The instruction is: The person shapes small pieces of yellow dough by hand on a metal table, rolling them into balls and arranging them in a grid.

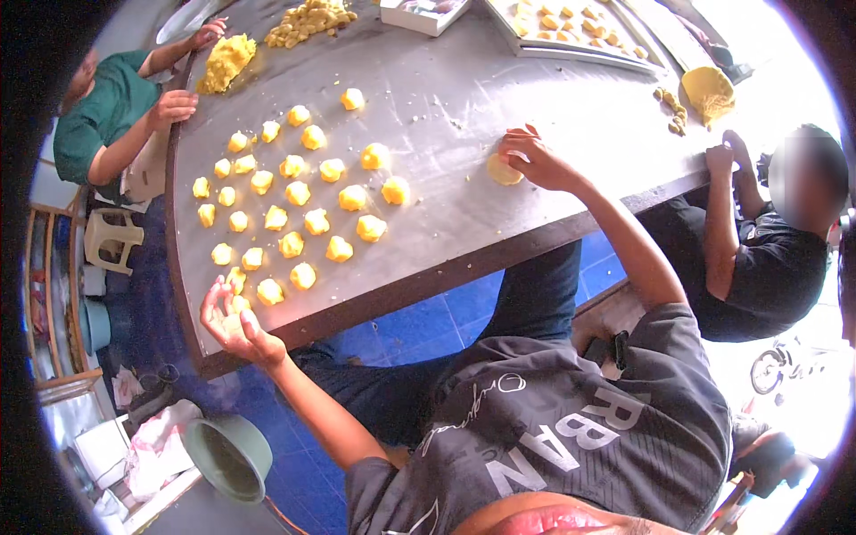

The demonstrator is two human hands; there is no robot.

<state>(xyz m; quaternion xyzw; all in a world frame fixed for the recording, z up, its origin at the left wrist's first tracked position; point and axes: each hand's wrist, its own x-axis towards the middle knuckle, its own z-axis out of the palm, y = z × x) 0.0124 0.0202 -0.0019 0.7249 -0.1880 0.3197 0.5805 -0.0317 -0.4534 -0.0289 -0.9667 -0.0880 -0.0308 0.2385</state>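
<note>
Rows of small yellow dough balls [298, 193] lie on the left half of the metal-topped table [428, 241]. My left hand [239, 332] is at the table's near left corner, palm up and fingers apart. A yellow dough ball [239, 304] shows right at its fingers; whether they touch it I cannot tell. Over on the right, a flattened round of dough [503, 171] lies on the tabletop. My right hand [539, 162] is over its right edge, fingers bent but apart and thumb low at the dough.
A co-worker in green at the left has hands beside a large dough lump [229, 62]. Beyond are a heap of dough pieces [308, 22], a white box [423, 13] and a tray of pieces [580, 53]. Another person sits right, near a yellow bag [709, 94].
</note>
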